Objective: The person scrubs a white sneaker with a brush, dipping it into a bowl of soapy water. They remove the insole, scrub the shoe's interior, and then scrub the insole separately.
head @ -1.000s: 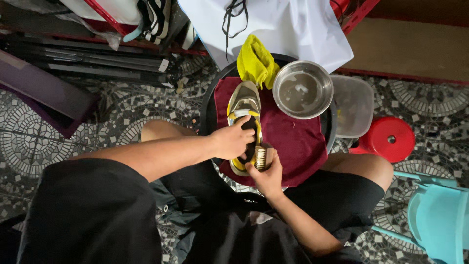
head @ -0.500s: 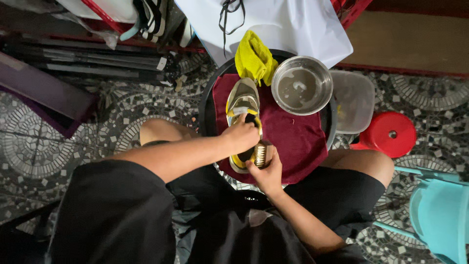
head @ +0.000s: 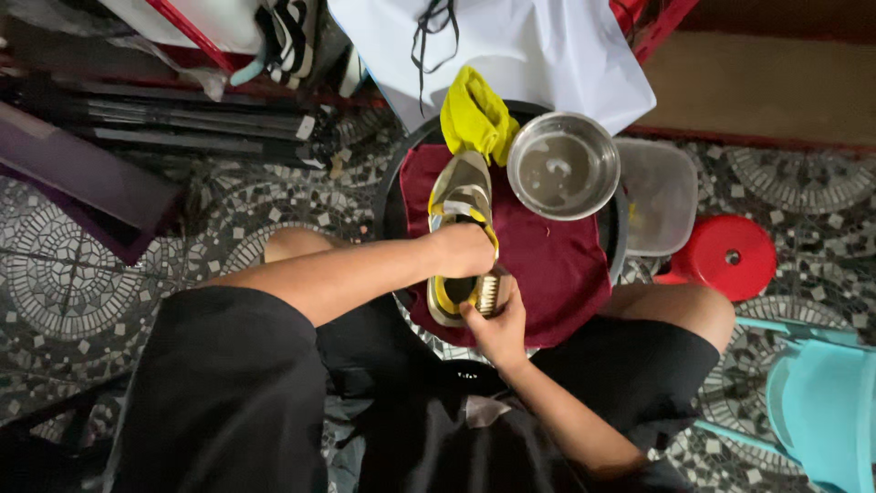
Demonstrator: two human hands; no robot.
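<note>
A grey and yellow shoe (head: 461,196) lies on a dark red cloth (head: 557,265) spread over a round black stand (head: 394,205) between my knees. My left hand (head: 464,250) grips the shoe across its middle. My right hand (head: 497,324) holds a small brush (head: 489,294) with pale bristles against the shoe's heel end. A steel bowl (head: 563,165) with a little water sits on the cloth to the right of the shoe. A crumpled yellow rag (head: 474,119) lies at the shoe's far end.
A clear plastic tub (head: 659,196) and a red round stool (head: 727,257) stand to the right. A turquoise plastic chair (head: 817,411) is at the lower right. White fabric (head: 520,46) hangs behind; dark boards (head: 137,128) lie on the patterned floor at left.
The view has shifted slightly. My hands stay on the shoe and brush, with the brush still at the heel end.
</note>
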